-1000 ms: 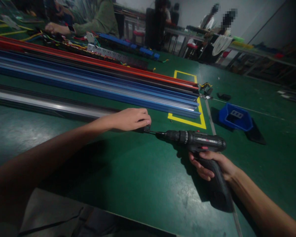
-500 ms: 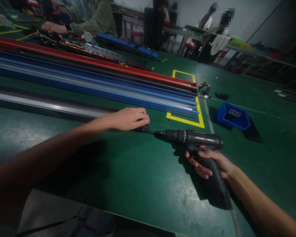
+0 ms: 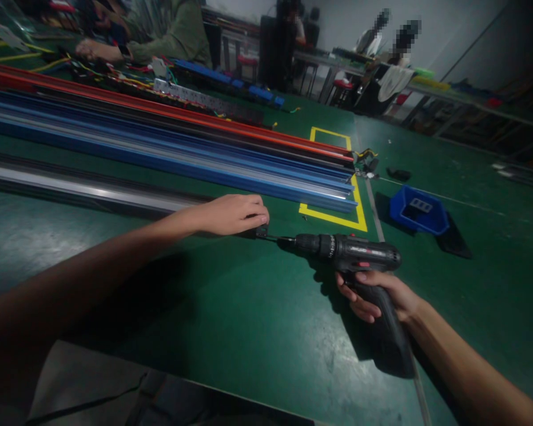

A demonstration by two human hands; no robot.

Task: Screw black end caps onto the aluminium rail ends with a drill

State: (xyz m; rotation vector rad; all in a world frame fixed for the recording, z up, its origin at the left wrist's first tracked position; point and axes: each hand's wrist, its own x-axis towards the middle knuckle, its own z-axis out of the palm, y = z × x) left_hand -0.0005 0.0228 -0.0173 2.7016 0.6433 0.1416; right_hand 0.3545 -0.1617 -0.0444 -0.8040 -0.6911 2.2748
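Observation:
My right hand (image 3: pixel 377 296) is wrapped round the handle of a black cordless drill (image 3: pixel 359 251), with a finger near its trigger. The drill points left, and its thin bit (image 3: pixel 270 238) meets a small black end piece (image 3: pixel 262 231) at the end of a dark metal profile (image 3: pixel 115 192). My left hand (image 3: pixel 237 214) is closed over that end of the profile, fingertips on the end piece. What lies under the left palm is hidden.
Behind the profile lie blue metal profiles (image 3: pixel 249 177) and a red-orange one (image 3: pixel 204 118), ending inside a yellow tape outline (image 3: pixel 333 220). A blue bin (image 3: pixel 420 210) stands to the right. Across the table a co-worker's hand (image 3: pixel 100 50) rests near wiring and a perforated strip (image 3: pixel 195 97).
Hardly anything differs. The view has shifted very slightly; both hands, the drill and the profile keep the same places, with the bit still against the end piece.

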